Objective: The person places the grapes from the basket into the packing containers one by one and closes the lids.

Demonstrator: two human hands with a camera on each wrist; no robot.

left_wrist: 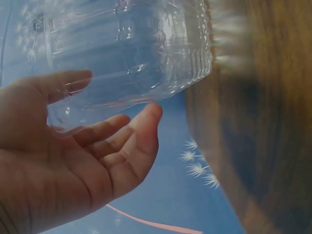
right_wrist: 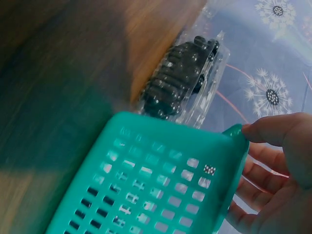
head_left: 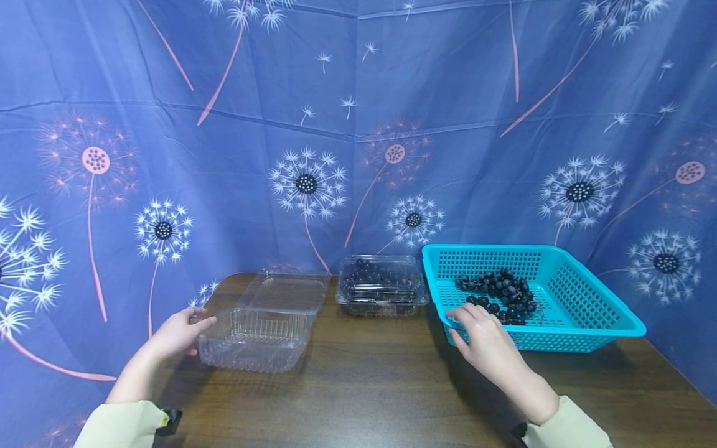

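An open clear plastic clamshell box sits on the wooden table, its lid folded back. My left hand rests against the box's left side. In the left wrist view that hand cups the box with nearly straight fingers. A teal basket at the right holds a bunch of dark grapes. My right hand holds the basket's front left rim. In the right wrist view the thumb sits on the rim, with the fingers curled behind the wall.
A closed clear box full of dark grapes stands between the open box and the basket, and shows again in the right wrist view. A blue dandelion-print curtain encloses the table at the back and sides.
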